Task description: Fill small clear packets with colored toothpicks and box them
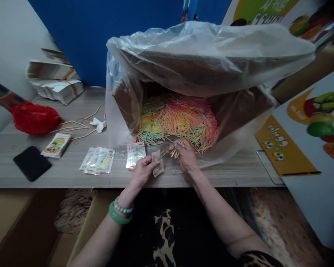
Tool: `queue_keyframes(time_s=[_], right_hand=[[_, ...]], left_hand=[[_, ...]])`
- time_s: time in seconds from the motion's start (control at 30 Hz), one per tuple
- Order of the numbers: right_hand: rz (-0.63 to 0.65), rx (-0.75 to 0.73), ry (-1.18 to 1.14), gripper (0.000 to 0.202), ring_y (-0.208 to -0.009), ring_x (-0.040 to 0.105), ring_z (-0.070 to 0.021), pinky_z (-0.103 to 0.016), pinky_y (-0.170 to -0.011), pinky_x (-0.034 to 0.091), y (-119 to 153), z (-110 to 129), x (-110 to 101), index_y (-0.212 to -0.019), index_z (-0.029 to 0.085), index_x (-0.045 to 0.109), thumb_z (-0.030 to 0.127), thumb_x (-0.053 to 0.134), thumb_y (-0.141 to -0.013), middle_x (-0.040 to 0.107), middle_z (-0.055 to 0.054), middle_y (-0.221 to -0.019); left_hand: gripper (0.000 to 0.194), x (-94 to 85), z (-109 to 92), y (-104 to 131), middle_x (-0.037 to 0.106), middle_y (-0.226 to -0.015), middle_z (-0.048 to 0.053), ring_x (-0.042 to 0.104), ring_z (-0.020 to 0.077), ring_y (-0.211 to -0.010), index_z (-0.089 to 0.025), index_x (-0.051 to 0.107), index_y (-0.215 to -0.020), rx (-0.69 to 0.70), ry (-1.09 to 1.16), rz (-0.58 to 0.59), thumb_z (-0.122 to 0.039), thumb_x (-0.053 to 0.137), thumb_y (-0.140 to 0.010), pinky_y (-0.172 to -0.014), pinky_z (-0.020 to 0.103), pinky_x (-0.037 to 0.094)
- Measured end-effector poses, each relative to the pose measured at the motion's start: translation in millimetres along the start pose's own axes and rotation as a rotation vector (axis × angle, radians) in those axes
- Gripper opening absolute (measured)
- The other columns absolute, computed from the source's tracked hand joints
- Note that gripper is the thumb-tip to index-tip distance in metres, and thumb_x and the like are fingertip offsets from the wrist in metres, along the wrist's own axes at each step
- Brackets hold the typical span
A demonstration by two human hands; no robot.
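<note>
My left hand point(143, 170) pinches a small clear packet point(157, 164) with a printed edge, upright in front of the box. Just to the right, my right hand point(186, 155) is closed on a small bunch of thin coloured sticks point(176, 152), one or two pointing at the packet's mouth. Behind both hands a heap of pink, yellow, orange and green sticks point(180, 118) spills toward the front of a cardboard box point(236, 111) lined with a clear plastic bag point(211, 40). A stack of flat packets point(136, 154) lies beside my left hand.
Packets with sticks inside point(98, 160) lie further left, near a banded stack of printed wrappers point(56, 145) and a black phone-like slab point(32, 163). A red plastic bag point(35, 118) and loose brown strands point(78, 126) sit behind. Printed cartons point(303, 148) stand at right.
</note>
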State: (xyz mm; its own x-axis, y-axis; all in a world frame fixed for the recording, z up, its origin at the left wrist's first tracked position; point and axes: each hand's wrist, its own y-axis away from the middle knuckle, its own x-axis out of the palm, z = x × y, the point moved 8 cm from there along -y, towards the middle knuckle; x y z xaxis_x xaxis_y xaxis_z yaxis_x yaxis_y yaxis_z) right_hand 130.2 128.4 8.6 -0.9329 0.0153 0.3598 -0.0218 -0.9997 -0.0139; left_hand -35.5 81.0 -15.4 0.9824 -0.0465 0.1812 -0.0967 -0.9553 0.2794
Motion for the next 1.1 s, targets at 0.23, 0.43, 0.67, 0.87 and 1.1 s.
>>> queue_keyframes(time_s=[0.23, 0.43, 0.67, 0.87, 1.1], right_hand=[[-0.029, -0.008, -0.210, 0.026, -0.064, 0.067, -0.0158, -0.033, -0.072, 0.054, 0.1, 23.3, 23.7, -0.086, 0.024, 0.052, 0.036, 0.073, -0.079, 0.064, 0.006, -0.065], [0.029, -0.166, -0.132, 0.019, -0.068, 0.068, -0.0154, -0.035, -0.078, 0.054, 8.6, 48.0, 57.5, -0.090, 0.024, 0.051, 0.038, 0.063, -0.088, 0.063, 0.007, -0.066], [-0.061, -0.176, -0.036, 0.024, -0.075, 0.070, -0.0175, -0.035, -0.077, 0.053, 14.0, 44.1, 56.8, -0.090, 0.026, 0.043, 0.045, 0.056, -0.092, 0.065, 0.004, -0.070], [-0.039, -0.142, -0.008, 0.025, -0.079, 0.070, -0.0189, -0.034, -0.076, 0.052, 21.6, 30.8, 57.3, -0.091, 0.026, 0.041, 0.046, 0.056, -0.091, 0.067, 0.002, -0.071], [-0.075, -0.180, -0.011, 0.017, -0.073, 0.068, -0.0175, -0.034, -0.078, 0.051, 27.9, 26.5, 41.3, -0.088, 0.025, 0.045, 0.035, 0.058, -0.090, 0.064, 0.005, -0.063]], left_hand=[[0.028, 7.2, -3.1, 2.0, 0.047, -0.056, -0.003, 0.041, 0.0106, -0.058, -0.015, 0.058, -0.059, 0.015, -0.264, 0.066, -0.039, 0.071, -0.064, -0.055, 0.023, 0.032], [0.032, 7.7, -10.9, 2.8, 0.040, -0.053, -0.005, 0.034, 0.0088, -0.055, -0.017, 0.048, -0.052, 0.080, -0.308, 0.019, -0.038, 0.069, -0.065, -0.052, 0.023, 0.028], [0.034, 8.4, -7.9, 4.6, 0.046, -0.054, -0.004, 0.039, 0.0089, -0.055, -0.016, 0.051, -0.054, 0.040, -0.208, 0.055, -0.036, 0.078, -0.061, -0.052, 0.022, 0.031], [0.035, 17.1, -4.3, 6.5, 0.056, -0.060, -0.002, 0.046, 0.0105, -0.057, -0.014, 0.061, -0.062, -0.031, -0.050, 0.150, -0.041, 0.084, -0.059, -0.057, 0.024, 0.038], [0.038, 11.4, -7.0, 10.2, 0.050, -0.055, -0.004, 0.040, 0.0081, -0.053, -0.015, 0.055, -0.058, -0.010, -0.027, 0.103, -0.042, 0.082, -0.063, -0.052, 0.022, 0.031]])
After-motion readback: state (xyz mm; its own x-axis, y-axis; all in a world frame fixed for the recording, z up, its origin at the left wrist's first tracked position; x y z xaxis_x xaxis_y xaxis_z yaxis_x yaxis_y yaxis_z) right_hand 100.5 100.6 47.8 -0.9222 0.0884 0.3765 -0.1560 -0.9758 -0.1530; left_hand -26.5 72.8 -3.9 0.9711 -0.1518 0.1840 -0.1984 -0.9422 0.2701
